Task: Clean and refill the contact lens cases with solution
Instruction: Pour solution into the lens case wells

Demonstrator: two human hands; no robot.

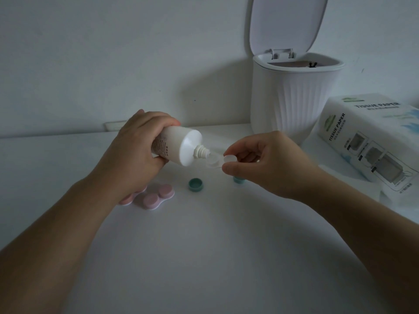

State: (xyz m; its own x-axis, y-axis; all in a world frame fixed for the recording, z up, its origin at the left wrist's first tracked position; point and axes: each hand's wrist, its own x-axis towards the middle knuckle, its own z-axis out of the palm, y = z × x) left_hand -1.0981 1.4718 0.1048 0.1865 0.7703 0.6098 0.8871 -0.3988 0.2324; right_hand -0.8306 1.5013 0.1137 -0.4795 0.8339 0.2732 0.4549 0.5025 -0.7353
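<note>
Head view: a clear lens case [214,163] is held above the tabletop [204,245], pinched at its right end by the right hand [269,164] fingers [229,169]. The left hand [138,150] wraps the tilted solution bottle [179,147] (nozzle at the case's open well). Pink cases [154,198] and a teal cap [195,185] lie below.

Solution bottle [175,147] over lens case [214,163]

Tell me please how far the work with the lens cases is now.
Done, it seems: the pink lens case lies capped on the table.

In hand: the left hand tilts the solution bottle, nozzle over the clear lens case that the right hand pinches.

Left: the green caps lie loose, so this case still needs closing.
</note>
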